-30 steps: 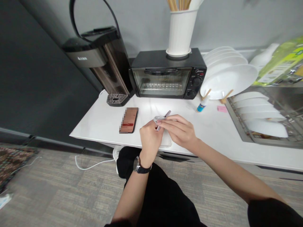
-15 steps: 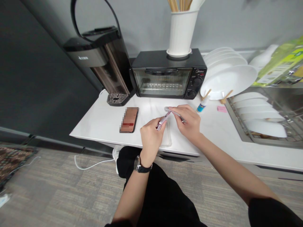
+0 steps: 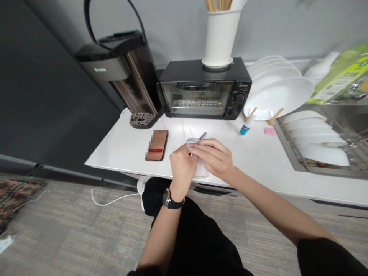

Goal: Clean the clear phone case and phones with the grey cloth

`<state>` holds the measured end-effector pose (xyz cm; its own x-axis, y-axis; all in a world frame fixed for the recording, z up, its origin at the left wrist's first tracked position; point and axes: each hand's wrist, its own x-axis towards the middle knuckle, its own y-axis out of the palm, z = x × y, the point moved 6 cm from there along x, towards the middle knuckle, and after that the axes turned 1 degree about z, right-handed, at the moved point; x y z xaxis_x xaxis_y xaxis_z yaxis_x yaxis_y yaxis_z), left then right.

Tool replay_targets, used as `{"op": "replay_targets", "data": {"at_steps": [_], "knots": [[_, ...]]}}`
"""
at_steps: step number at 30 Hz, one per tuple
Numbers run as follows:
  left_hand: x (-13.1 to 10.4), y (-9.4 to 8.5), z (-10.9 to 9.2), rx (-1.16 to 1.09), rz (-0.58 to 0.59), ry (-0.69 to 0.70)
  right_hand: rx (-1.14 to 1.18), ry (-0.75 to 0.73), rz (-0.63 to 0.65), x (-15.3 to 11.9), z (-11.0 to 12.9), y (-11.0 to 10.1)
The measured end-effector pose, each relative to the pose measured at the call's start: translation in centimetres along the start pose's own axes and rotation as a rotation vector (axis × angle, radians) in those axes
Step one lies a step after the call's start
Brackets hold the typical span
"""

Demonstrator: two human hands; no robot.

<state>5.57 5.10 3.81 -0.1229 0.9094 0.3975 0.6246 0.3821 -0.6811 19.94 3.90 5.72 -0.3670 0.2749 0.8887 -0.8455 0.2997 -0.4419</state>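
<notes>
My left hand is closed around a slim lilac phone, seen nearly edge-on above the counter. A whitish folded cloth or wipe is pinched in the fingers of my right hand, which lie across the phone and touch it. The two hands meet, and most of the phone is hidden by them. Below them a clear, flat thing like a phone case lies at the counter's front edge, partly covered. Another phone, its screen lit and blurred, rests to the left of my left hand.
A toaster oven stands behind my hands, with a white utensil holder on top. A tall drink dispenser is at left. On the right are a small glue-like bottle, a pink slip, racked plates and a sink.
My right hand has moved left and slightly down, bringing the cloth over the phone and against my left hand. The phone looks turned within the grip. My left hand has hardly moved.
</notes>
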Motion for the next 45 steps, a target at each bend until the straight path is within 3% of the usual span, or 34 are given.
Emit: {"op": "replay_targets", "data": {"at_steps": [7,18,23,31,35,45], "knots": [[-0.1,0.1,-0.1,-0.038,0.016,-0.001,-0.078,-0.076,-0.043,0.2,-0.5,-0.1],[0.1,0.0,-0.1,-0.085,0.013,0.022,-0.156,0.010,-0.125,0.4,-3.6,-0.6],[0.1,0.2,0.0,-0.061,0.021,0.015,-0.146,0.004,-0.132,0.3,-2.6,-0.1],[0.3,0.2,0.1,0.071,0.064,-0.041,-0.072,0.000,-0.015,-0.1,0.1,1.2],[0.4,0.2,0.2,0.116,0.070,-0.034,-0.048,-0.022,0.013,-0.5,0.0,1.5],[0.4,-0.1,0.1,-0.049,0.015,-0.001,-0.116,-0.031,-0.075,0.6,-1.4,0.6]]}}
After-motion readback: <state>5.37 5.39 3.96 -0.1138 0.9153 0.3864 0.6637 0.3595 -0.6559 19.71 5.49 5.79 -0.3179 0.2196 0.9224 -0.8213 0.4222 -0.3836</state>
